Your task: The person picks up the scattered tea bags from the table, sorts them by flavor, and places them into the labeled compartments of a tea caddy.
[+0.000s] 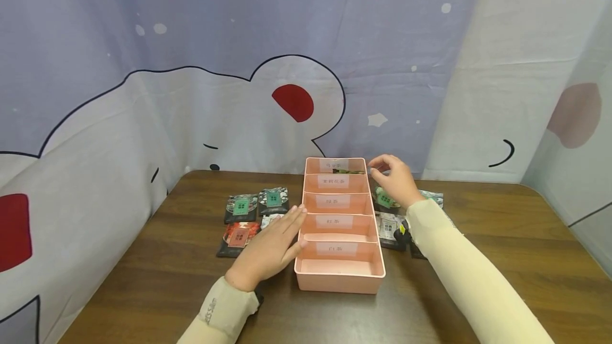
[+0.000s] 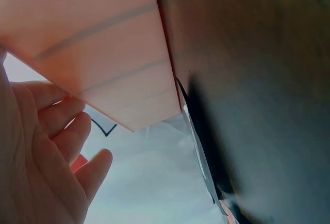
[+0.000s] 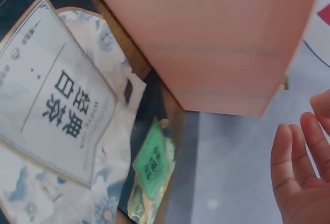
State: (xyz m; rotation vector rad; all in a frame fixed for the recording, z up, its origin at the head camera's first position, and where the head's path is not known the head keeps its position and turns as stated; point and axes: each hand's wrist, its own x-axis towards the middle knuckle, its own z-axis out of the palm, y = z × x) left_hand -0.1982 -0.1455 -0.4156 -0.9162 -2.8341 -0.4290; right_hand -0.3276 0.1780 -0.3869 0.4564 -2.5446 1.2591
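A pink divided box (image 1: 340,283) stands lengthwise on the table, each of its several compartments bearing a white paper label. The farthest compartment holds a dark green packet (image 1: 348,171), mostly hidden by the divider. My left hand (image 1: 270,246) lies along the box's left rim, fingers fairly straight and thumb spread, gripping nothing. My right hand (image 1: 396,180) hovers beside the far right corner of the box, its fingers loosely bent and nothing between them. Under the right forearm lie tea packets: a white-labelled one (image 3: 59,92) and a green-labelled one (image 3: 153,164).
Left of the box lie a red-labelled packet (image 1: 238,238) and green-labelled packets (image 1: 241,206), with a pale one (image 1: 270,220) partly behind my left hand. More packets on the right are partly covered by the sleeve (image 1: 444,243). A patterned curtain (image 1: 229,110) hangs behind the wooden table (image 1: 158,269).
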